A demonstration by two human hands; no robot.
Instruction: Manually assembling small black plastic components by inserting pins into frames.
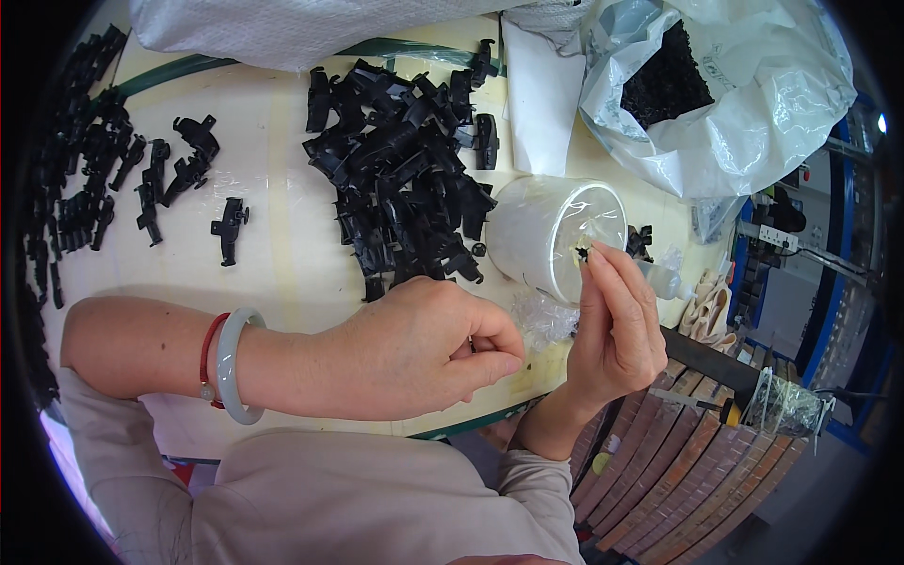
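Note:
My right hand (617,325) is raised in front of a white tub (521,226) lying on its side, its mouth facing right. Thumb and fingertips pinch a small black plastic piece (582,254). To its left, my left hand (428,348) is closed with the fingers curled under; a dark bit shows between them, but what it is stays hidden. Just beyond that hand lies a heap of black plastic clips (400,160). A single black clip (230,231) rests apart on the pale tabletop (282,245).
More black parts (94,160) spread along the left side. At the back right stands a white plastic bag (744,141) holding small black pieces. A white sack (311,28) lies along the back. Stacked cartons (678,471) stand beside the table at lower right, near gloves (711,311).

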